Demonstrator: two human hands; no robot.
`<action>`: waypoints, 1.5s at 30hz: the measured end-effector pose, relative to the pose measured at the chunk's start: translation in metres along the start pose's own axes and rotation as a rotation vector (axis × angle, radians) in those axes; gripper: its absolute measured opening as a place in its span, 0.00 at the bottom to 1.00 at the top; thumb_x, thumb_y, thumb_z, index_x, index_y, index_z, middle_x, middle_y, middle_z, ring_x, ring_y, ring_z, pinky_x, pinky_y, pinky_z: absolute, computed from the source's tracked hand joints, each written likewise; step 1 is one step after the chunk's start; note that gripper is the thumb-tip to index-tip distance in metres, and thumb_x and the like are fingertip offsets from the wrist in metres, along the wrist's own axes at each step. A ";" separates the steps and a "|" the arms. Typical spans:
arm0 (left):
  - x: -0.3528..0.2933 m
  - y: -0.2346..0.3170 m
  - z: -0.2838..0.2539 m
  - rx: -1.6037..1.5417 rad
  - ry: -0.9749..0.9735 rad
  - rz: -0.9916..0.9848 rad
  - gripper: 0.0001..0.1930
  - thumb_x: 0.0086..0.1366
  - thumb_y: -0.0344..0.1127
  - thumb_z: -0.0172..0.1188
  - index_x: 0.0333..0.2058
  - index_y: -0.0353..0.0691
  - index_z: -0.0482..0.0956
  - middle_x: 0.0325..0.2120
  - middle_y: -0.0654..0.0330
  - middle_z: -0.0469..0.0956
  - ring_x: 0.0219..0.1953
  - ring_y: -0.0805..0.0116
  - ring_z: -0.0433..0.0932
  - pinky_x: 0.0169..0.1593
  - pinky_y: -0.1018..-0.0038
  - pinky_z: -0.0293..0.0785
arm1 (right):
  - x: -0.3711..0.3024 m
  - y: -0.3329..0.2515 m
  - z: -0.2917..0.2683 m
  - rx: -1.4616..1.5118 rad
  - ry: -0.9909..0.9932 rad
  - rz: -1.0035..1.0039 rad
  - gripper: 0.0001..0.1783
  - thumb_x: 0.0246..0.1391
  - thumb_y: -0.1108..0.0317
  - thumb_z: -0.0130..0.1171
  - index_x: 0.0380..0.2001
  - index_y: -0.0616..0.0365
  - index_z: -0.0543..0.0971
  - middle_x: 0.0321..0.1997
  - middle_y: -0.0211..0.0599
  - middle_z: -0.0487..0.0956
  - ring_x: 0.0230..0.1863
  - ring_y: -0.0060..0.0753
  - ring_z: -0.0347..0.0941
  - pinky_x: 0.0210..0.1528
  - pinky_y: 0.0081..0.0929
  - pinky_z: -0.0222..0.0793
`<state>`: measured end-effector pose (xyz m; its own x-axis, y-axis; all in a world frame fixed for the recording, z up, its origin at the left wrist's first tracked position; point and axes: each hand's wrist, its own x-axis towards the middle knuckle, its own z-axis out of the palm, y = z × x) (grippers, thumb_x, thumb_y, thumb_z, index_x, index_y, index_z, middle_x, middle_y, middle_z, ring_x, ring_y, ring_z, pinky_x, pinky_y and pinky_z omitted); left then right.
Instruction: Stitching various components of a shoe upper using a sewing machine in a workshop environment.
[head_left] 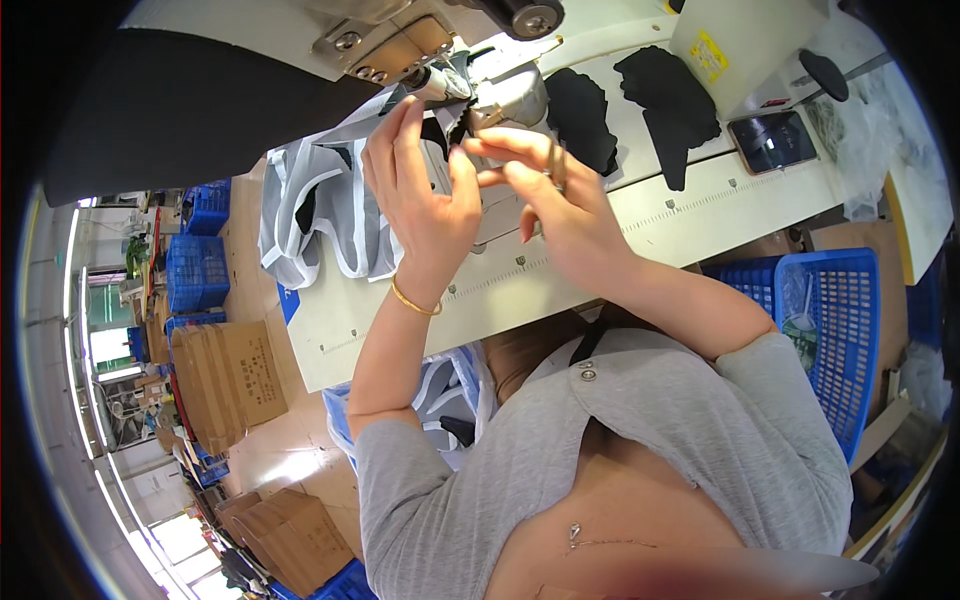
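Both my hands are raised just in front of the sewing machine head [400, 50]. My left hand [425, 205] has its fingers stretched upward and its thumb held apart, beside a small black fabric piece [458, 124] at the sewing point. From the right, my right hand [565, 200] reaches in with bent fingers, the tips close to my left thumb and the black piece. What lies between the right fingertips is hidden. Grey mesh fabric with white edging [345, 215] spreads over the table left of my left hand.
Black fabric cutouts [668, 110] lie right of the machine, near a phone [772, 140]. A ruler scale runs along the table [400, 320]. A blue plastic basket [840, 340] stands at the right; a bag of mesh pieces [440, 395] sits below. Cardboard boxes [230, 385] are at the left.
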<state>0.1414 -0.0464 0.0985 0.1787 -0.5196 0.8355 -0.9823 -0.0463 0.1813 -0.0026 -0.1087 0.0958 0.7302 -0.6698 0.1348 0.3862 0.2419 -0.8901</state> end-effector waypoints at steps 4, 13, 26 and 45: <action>0.010 -0.014 0.014 0.134 0.012 0.068 0.23 0.51 0.22 0.62 0.49 0.31 0.74 0.47 0.48 0.74 0.52 0.48 0.71 0.58 0.55 0.62 | -0.010 0.006 -0.024 -0.111 0.001 -0.065 0.17 0.71 0.61 0.43 0.53 0.59 0.73 0.41 0.31 0.80 0.34 0.13 0.74 0.25 0.11 0.63; 0.016 -0.036 -0.024 0.175 0.118 0.000 0.07 0.63 0.23 0.59 0.40 0.31 0.78 0.37 0.52 0.81 0.39 0.58 0.79 0.42 0.67 0.75 | -0.013 -0.016 -0.035 -0.528 -0.154 -0.152 0.12 0.60 0.63 0.61 0.40 0.61 0.79 0.28 0.28 0.75 0.26 0.13 0.67 0.28 0.17 0.64; -0.023 0.020 -0.091 -0.799 -0.430 -1.029 0.08 0.67 0.31 0.60 0.36 0.30 0.82 0.27 0.68 0.78 0.29 0.85 0.71 0.32 0.85 0.67 | -0.007 -0.003 -0.015 -0.732 -0.555 -0.103 0.16 0.51 0.59 0.67 0.37 0.61 0.81 0.26 0.43 0.79 0.27 0.42 0.76 0.33 0.30 0.71; -0.027 0.017 -0.043 -1.071 -0.798 -1.223 0.13 0.67 0.37 0.57 0.34 0.32 0.84 0.28 0.65 0.81 0.28 0.83 0.74 0.30 0.85 0.67 | 0.021 -0.009 -0.077 -1.135 -0.625 -0.779 0.16 0.54 0.54 0.64 0.31 0.57 0.80 0.26 0.32 0.73 0.27 0.36 0.74 0.29 0.31 0.70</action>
<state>0.1224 0.0034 0.1014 0.3113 -0.8729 -0.3756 0.1835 -0.3326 0.9250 -0.0334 -0.1789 0.0730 0.7822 0.0971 0.6154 0.3645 -0.8724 -0.3257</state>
